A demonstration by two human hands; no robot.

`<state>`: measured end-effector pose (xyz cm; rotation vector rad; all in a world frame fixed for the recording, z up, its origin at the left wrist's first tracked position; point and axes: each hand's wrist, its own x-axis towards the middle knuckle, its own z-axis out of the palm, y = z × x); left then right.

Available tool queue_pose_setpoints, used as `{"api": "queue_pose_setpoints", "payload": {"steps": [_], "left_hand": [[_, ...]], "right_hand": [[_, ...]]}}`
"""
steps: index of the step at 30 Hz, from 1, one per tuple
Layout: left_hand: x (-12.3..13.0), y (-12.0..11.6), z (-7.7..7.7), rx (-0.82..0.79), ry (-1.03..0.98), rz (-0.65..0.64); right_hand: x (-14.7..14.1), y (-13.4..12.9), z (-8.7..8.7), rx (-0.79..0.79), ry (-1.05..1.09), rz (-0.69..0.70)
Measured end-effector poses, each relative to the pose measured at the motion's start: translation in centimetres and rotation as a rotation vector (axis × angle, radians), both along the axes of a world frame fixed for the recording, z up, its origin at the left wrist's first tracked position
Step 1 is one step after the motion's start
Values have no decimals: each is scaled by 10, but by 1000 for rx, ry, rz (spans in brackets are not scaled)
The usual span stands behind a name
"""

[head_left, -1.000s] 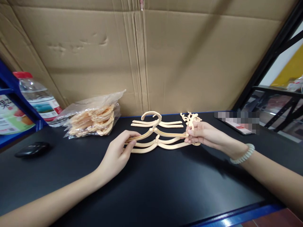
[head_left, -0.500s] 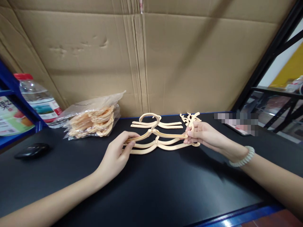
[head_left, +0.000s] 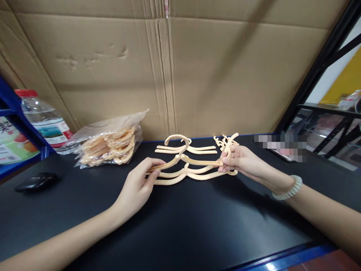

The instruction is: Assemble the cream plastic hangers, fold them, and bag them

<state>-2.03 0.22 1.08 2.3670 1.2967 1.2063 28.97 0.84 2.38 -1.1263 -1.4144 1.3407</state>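
Note:
A cream plastic clothes hanger point(head_left: 194, 162) is held up between both hands, its large hook curling up at the middle. My left hand point(head_left: 138, 182) pinches the hanger's left end between thumb and fingers. At the other end, my right hand point(head_left: 244, 162) is closed around a curved cream hook piece point(head_left: 232, 140), its fingers also at the hanger's right tip. Whether the two parts are joined is hidden by the fingers. Just below, another cream hanger point(head_left: 172, 182) lies on the black table point(head_left: 180, 226), partly covered by the hands.
Behind lie loose cream hanger arms point(head_left: 203, 151) and a small heap of hook pieces point(head_left: 218, 141). Toward the left are a clear bag of hanger parts point(head_left: 113, 145), a black mouse point(head_left: 36, 181) and a water bottle point(head_left: 50, 122). A blurred flat object point(head_left: 282, 146) is at right.

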Motion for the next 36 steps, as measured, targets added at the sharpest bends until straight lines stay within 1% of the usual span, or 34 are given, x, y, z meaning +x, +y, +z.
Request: {"api": "queue_pose_setpoints", "payload": {"steps": [6,12,20,25,28,31,34,36], "left_hand": [[-1,1,-1,-19,-8,-2],[0,0,-1,-36,-27,-11],[-1,1,-2,-61,-52,-21],[0,-3,0,-101,-48,-26],[1,-3,0,-100,-69,-17],[1,-2,0,-105,-85,2],[0,0,-1,-132,-108,10],[-1,0,-1,-157,-122,13]], "right_hand": [[-2,-3,2,22,5,-17],[-5,-6,6,82,-57,-60],[-8,-6,5,130,-47,-118],[-11,-7,5,166,0,-159],[-10,-4,3,146,76,-133],[-6,0,1,185,120,-97],[1,4,0,239,134,-117],[7,6,1,239,187,-136]]}}
